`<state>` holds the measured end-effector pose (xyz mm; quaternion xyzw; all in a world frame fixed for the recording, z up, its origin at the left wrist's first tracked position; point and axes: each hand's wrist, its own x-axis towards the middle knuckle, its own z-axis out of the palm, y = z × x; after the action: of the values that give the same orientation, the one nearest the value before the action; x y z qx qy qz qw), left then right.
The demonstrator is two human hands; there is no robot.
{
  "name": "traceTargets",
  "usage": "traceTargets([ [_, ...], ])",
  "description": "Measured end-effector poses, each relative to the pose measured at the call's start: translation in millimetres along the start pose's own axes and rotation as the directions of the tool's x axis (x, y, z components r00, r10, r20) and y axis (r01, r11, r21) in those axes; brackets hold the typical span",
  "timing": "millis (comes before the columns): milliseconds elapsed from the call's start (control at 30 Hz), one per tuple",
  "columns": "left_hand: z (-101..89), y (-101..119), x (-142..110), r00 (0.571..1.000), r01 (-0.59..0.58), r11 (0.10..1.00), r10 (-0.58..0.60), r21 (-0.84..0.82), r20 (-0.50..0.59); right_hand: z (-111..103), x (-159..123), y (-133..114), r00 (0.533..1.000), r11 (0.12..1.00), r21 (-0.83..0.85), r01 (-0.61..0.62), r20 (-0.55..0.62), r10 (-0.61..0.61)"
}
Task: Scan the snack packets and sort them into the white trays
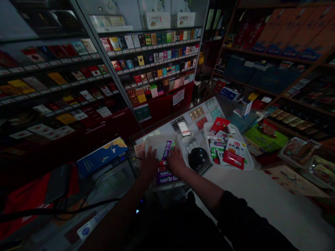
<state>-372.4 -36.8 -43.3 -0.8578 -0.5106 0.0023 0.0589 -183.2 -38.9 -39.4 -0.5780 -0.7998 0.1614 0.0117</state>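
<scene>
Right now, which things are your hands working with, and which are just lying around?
With the hands: left hand, right hand, white tray, purple packets.
Lying around: snack tray, black device, blue box, cigarette shelves.

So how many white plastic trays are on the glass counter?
2: one white plastic tray at the left hand and right hand, and a second white plastic tray further right, heaped with snack packets. Others may be hidden.
</scene>
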Motion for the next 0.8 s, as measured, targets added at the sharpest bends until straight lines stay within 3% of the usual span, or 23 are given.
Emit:
traceTargets([
  [233, -32.5, -3, 14, 0.997, -0.023, 0.996, 0.017, -0.080, -0.078, -37, 1, 12, 0.999, 1.000, 0.012, 0.017, 0.028, -0.017],
  [467, -70.2, 16, 51, 0.983, -0.083, 0.992, 0.066, -0.093, -0.172, -87, -9, 41, 0.999, 0.997, -0.075, 0.011, -0.043, -0.014],
  [633, -87.9, 32, 75, 0.985, -0.137, 0.983, 0.122, -0.123, -0.122, -109, -16, 79, 0.989, 0.993, -0.101, 0.055, -0.133, -0.068],
  [800, -93.1, 48, 92, 0.990, -0.134, 0.982, 0.129, -0.130, -0.051, -120, -21, 118, 0.978, 0.995, -0.064, 0.075, -0.190, -0.086],
])
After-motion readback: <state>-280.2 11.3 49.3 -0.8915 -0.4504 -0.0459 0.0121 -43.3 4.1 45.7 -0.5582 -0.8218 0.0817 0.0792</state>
